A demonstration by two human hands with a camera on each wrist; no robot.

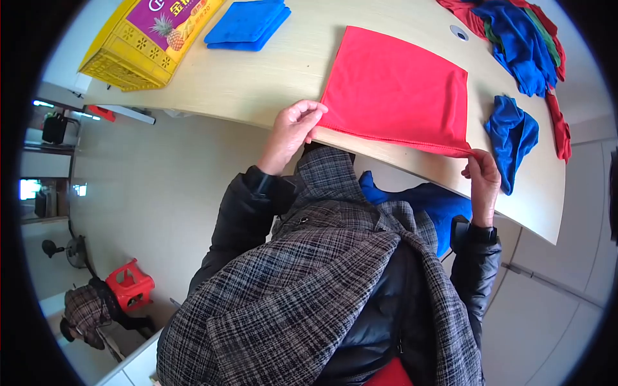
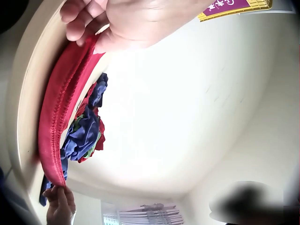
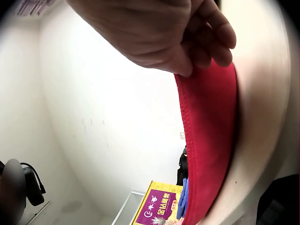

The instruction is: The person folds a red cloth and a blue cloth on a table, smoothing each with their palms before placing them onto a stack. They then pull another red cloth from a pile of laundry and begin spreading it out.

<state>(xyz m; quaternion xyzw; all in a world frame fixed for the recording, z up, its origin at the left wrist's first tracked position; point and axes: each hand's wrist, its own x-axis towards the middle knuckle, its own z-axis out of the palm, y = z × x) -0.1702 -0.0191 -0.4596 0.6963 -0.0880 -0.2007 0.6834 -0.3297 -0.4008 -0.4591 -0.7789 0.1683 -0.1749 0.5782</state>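
A red cloth (image 1: 398,90) lies spread as a rough rectangle at the table's front edge, its near hem layered and stitched. My left hand (image 1: 295,132) pinches its near left corner between thumb and fingers. At the near right corner, my right hand (image 1: 484,177) grips the hem. In the left wrist view the stitched hem of the red cloth (image 2: 56,122) stretches from the left hand (image 2: 136,21) to the other one. The right wrist view shows thumb and fingers of the right hand (image 3: 164,35) closed on the cloth's edge.
A folded blue cloth (image 1: 248,24) lies at the back left beside a yellow box (image 1: 138,48) with a pineapple picture. A crumpled blue cloth (image 1: 512,138) is right of the red one, below a pile of blue, red and green cloths (image 1: 524,45). Another person (image 1: 93,315) is at far left.
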